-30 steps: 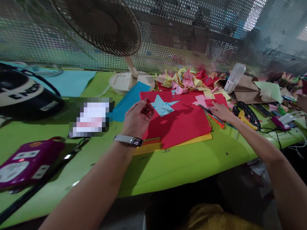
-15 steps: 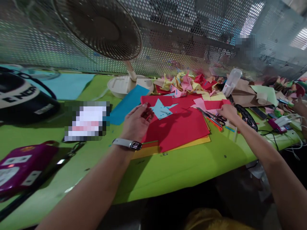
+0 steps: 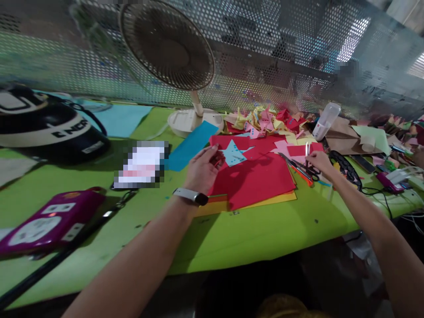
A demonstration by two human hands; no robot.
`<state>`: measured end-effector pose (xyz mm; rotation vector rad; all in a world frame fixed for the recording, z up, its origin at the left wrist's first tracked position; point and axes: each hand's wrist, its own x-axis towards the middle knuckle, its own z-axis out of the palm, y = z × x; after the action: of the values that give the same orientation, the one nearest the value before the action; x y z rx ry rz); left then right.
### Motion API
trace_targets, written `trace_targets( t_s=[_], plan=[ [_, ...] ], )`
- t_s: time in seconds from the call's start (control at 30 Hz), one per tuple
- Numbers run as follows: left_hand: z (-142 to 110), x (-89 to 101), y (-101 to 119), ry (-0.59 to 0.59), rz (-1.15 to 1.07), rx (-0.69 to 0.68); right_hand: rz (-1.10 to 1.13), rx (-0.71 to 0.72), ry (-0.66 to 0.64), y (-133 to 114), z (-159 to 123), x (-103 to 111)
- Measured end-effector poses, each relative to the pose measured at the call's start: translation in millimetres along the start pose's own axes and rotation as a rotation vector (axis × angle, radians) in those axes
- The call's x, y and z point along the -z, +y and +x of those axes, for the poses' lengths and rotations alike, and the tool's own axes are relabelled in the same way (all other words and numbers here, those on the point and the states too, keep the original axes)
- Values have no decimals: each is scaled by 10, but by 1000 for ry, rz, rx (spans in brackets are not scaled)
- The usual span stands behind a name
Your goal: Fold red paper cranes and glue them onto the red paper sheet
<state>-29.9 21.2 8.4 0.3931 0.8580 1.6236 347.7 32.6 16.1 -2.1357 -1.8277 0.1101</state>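
My left hand (image 3: 203, 168), wearing a grey wristband, has its fingers curled at the left edge of a folded light blue paper piece (image 3: 234, 154) with dark blue dots. The piece is over red paper sheets (image 3: 258, 185), stacked on yellow ones. At the right, my right hand (image 3: 319, 161) pinches a thin white two-pronged thing (image 3: 308, 149) that looks like tweezers; its lower end is hidden. Below that hand lie black-handled scissors (image 3: 303, 168) and an orange cutter (image 3: 307, 179). Pink paper (image 3: 281, 146) is just left of them.
A pile of folded paper pieces (image 3: 265, 121) and a clear bottle (image 3: 326, 121) stand behind. To the left are a blue sheet (image 3: 192, 145), a blurred-out phone (image 3: 142, 164), a purple power strip (image 3: 56, 216), a black bag (image 3: 49, 128) and a fan (image 3: 168, 48).
The view has shifted, so most things appear farther right. My right hand has lifted the white two-pronged thing into sight. My left hand stays by the light blue paper.
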Motion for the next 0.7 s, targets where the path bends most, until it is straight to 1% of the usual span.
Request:
trace_targets(
  t_s=[0.1, 0.17, 0.23, 0.33, 0.4, 0.5, 0.6, 0.7],
  plan=[
    [3, 2, 2, 1, 10, 17, 68, 81, 168, -71, -22, -36],
    [9, 8, 8, -9, 15, 21, 182, 158, 284, -143, -20, -63],
    [18, 17, 15, -20, 19, 17, 346, 202, 315, -227, -16, -90],
    [27, 26, 26, -5, 22, 17, 572, 220, 299, -364, -26, -120],
    [26, 25, 34, -1, 22, 19, 692, 217, 268, -456, -46, -128],
    [21, 15, 47, -6, 15, 14, 899, 182, 154, -581, -99, -125],
    [15, 1, 58, 10, 3, 2, 1062, 130, 11, -673, -169, -115],
    [8, -7, 65, 16, -6, -12, 1165, 32, -167, -721, -226, -97]
  ],
)
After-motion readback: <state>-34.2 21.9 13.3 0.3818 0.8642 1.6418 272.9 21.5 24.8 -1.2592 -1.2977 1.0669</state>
